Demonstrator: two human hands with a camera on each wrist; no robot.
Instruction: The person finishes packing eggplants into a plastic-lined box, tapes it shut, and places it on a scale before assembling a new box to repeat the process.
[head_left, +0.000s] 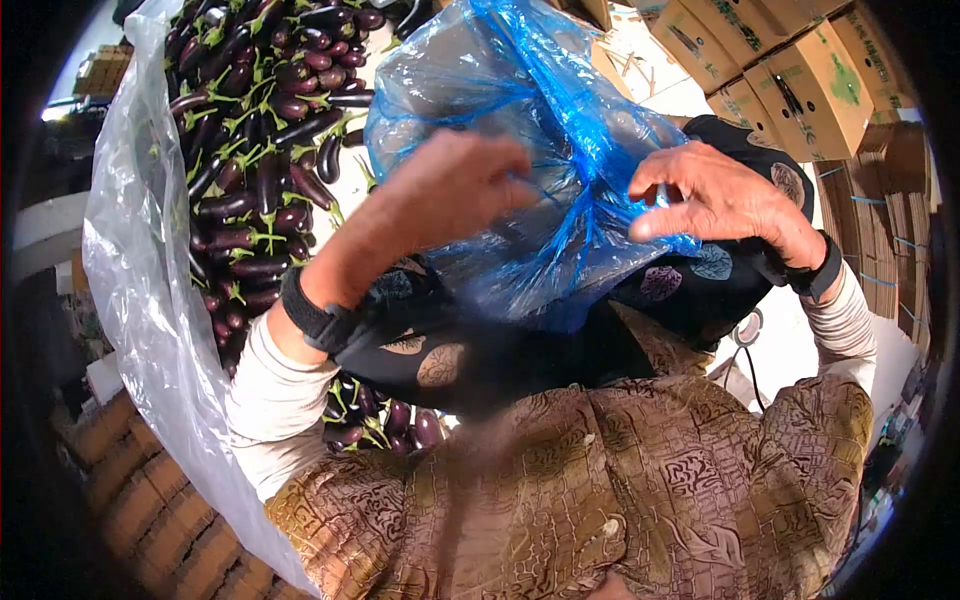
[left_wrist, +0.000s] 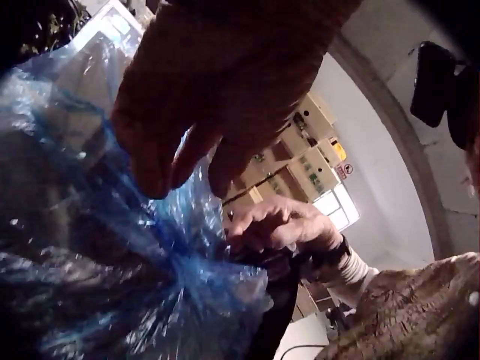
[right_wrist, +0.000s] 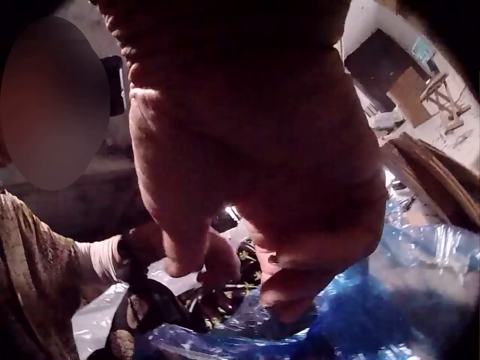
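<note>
A translucent blue plastic bag [head_left: 540, 120] lies across the person's lap, its film drawn together in creases at a gathered neck [head_left: 592, 185]. Over its left side hovers the left hand [head_left: 450, 185], blurred, its fingers loosely bent and holding nothing. In the left wrist view that hand's fingers [left_wrist: 161, 161] hang down over the bag film. Beside the gathered neck is the right hand [head_left: 715, 195], thumb and forefinger apart with a gap between them. From the right wrist, its bent fingers [right_wrist: 289, 289] overlap the blue film. The bag's contents are hidden behind creases and glare.
Many eggplants [head_left: 265, 190] lie heaped on the left, bordered by a clear plastic sheet [head_left: 140, 230]. Cardboard boxes [head_left: 800, 90] stand stacked at the upper right, above bundles of flattened cardboard [head_left: 880, 230]. A cable [head_left: 745, 365] hangs near the right knee.
</note>
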